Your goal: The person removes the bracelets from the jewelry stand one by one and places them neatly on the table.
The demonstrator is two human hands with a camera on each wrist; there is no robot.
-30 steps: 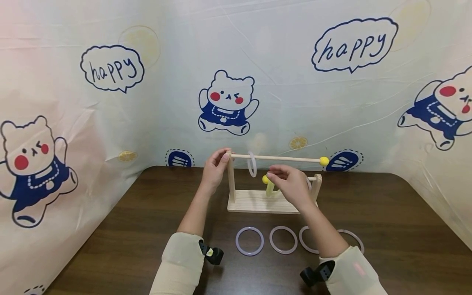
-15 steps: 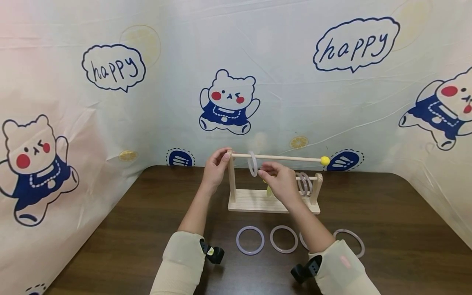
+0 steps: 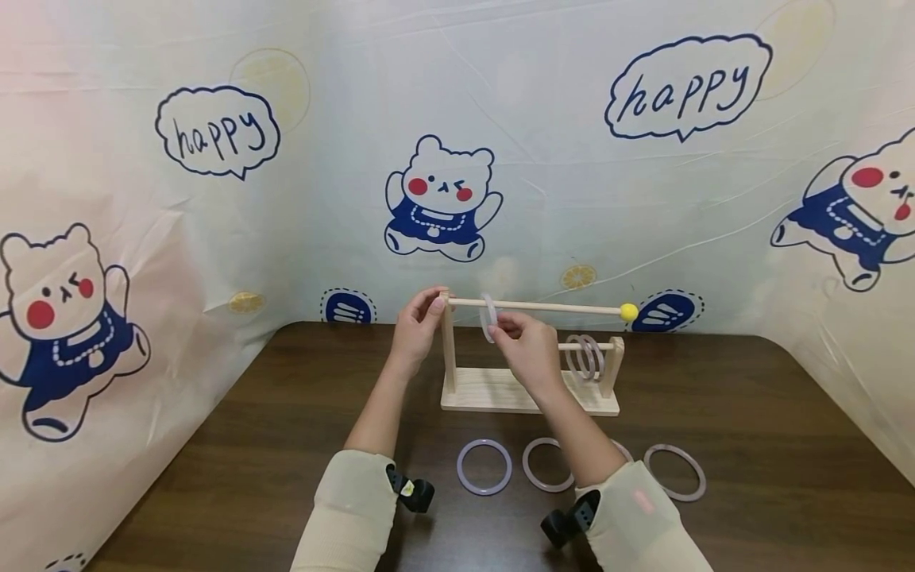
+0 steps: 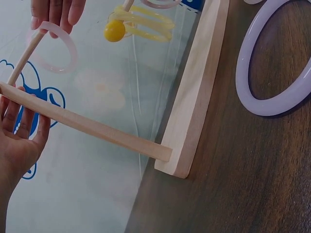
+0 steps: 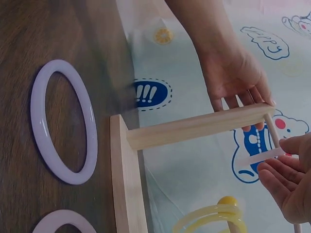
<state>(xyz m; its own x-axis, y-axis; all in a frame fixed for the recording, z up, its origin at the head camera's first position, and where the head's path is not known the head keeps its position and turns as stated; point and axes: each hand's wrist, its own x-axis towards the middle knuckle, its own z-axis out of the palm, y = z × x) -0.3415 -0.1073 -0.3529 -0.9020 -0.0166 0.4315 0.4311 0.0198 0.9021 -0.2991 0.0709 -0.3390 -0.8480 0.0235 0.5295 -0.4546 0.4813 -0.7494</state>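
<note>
A wooden stand [image 3: 493,391] carries an upper rod [image 3: 565,307] ending in a yellow ball [image 3: 629,312]. My left hand [image 3: 413,332] grips the top of its left post [image 3: 449,349], thumb in front and fingers behind. From the upper rod, near that post, hangs a pale translucent ring [image 3: 488,327]. My right hand [image 3: 530,356] pinches this ring's side between thumb and fingers. In the right wrist view, the thumb lies on one face of the ring [image 5: 262,156], the fingers on the other. Yellow rings [image 4: 150,34] hang on the lower rod by its yellow ball [image 4: 114,30].
Several pale rings [image 3: 586,377] hang on the lower rod near the right post [image 3: 612,365]. On the dark wooden table [image 3: 286,477], in front of the stand, lie a lilac ring [image 3: 484,492] and pinkish rings [image 3: 686,498] in a row. A printed cloth [image 3: 322,199] stands behind.
My right hand has moved left from beside the lower rod's end to the pale ring on the upper rod and now pinches it. My left hand stays on the post.
</note>
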